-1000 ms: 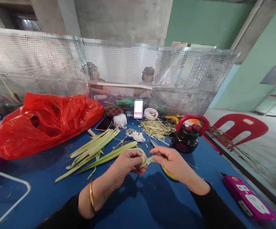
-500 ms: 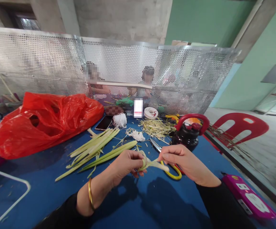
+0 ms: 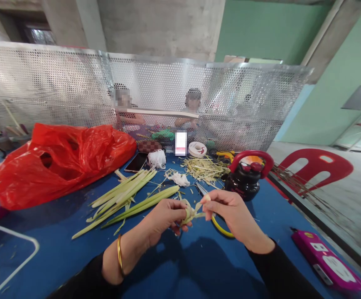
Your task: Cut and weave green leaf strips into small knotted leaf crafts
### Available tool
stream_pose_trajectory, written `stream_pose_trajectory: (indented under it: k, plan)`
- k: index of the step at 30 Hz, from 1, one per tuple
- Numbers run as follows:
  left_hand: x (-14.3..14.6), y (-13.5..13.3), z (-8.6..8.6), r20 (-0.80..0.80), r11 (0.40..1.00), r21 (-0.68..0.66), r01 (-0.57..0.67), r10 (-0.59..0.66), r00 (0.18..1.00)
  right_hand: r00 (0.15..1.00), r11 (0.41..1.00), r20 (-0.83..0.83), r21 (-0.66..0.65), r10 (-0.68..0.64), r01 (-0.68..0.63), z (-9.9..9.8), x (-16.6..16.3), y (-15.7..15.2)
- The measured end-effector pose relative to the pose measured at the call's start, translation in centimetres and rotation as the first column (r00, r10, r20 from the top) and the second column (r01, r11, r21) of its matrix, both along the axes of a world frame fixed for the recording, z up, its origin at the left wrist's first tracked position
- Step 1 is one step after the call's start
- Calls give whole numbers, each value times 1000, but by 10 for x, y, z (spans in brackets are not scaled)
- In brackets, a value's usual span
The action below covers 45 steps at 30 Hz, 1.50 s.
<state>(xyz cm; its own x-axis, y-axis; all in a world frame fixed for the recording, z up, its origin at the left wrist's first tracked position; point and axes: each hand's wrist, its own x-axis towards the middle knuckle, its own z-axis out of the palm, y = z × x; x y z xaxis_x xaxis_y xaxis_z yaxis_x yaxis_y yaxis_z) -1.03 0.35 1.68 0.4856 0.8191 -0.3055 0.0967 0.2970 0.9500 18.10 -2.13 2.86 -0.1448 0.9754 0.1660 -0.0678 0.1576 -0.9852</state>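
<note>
My left hand pinches a small folded piece of pale green plant leaf, bent into loops. At its right side, my right hand grips a loose end of the same strip between thumb and fingers. Partly hidden behind my right hand lie scissors with yellow handles. Left of my hands, flat green leaf strips rest in a loose bundle, with greener ones beside them.
A red plastic bag fills the left. Behind are a phone, white thread, a tape roll and plant scraps. A black jug and a purple case stand right. People sit beyond a perforated screen.
My right hand has moved slightly left, closer to my left hand, and now holds the strip's end nearer the folded piece. The left hand stays nearly in place.
</note>
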Motion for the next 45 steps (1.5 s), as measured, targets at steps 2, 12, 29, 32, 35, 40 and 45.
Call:
stream_pose_trajectory:
  k: [2, 12, 29, 32, 35, 40, 45]
  plan:
    - [1, -1, 0, 21, 1000, -20, -16, 16, 1000, 992, 983, -13, 138, -123, 123, -5, -2, 2]
    - [2, -3, -2, 53, 997, -77, -25, 29, 998, 976, 962, 48, 188, -211, 199, -11, -11, -6]
    - [3, -1, -2, 110, 993, -89, -81, 90, 990, 680, 873, 660, 483, -319, -60, -13, -5, -3]
    - [4, -3, 1, 111, 992, -100, -74, 85, 990, 656, 881, 686, 468, -315, -66, -12, -4, -4]
    - [4, -3, 1, 117, 991, -115, -62, 75, 990, 638, 892, 713, 443, -290, -88, -12, -3, -4]
    - [3, -1, -3, 135, 993, -114, -42, 58, 989, 612, 882, 736, 453, -288, -131, -11, -1, -3]
    - [2, -1, -4, 145, 992, -125, -30, 48, 988, 575, 854, 750, 495, -327, -162, -12, 0, -3]
